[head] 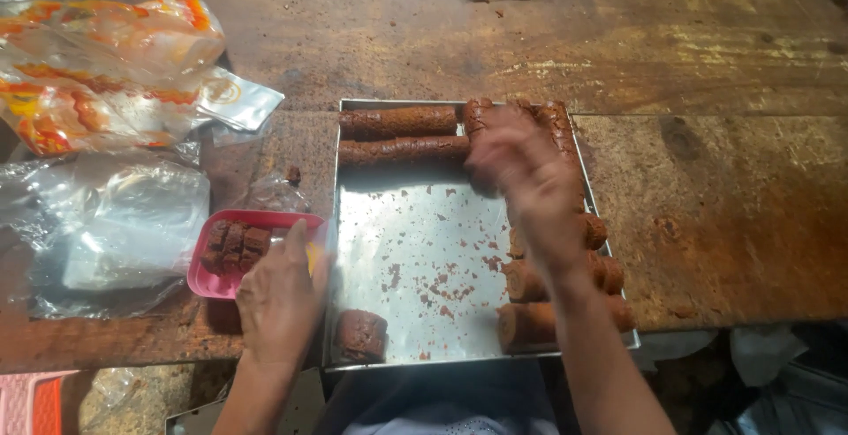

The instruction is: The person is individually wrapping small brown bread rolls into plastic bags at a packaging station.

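Head view | left hand [281, 298] rests open beside pink tray [205, 283] | right hand [521, 179] blurred, grip unclear, over brown cake rolls [402, 122] | rolls look soft, crumbly: hold mid-length, gently

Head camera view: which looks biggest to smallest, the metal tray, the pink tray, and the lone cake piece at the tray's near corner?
1. Metal tray
2. Pink tray
3. Lone cake piece, though it lies nearer the camera.

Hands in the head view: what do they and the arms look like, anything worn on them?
Both the left hand and the right hand are bare: no gloves, and no rings, watch or bracelets that can be made out. Both forearms are bare too, with no sleeves in view. The right hand is motion-blurred, so fine detail there cannot be told.
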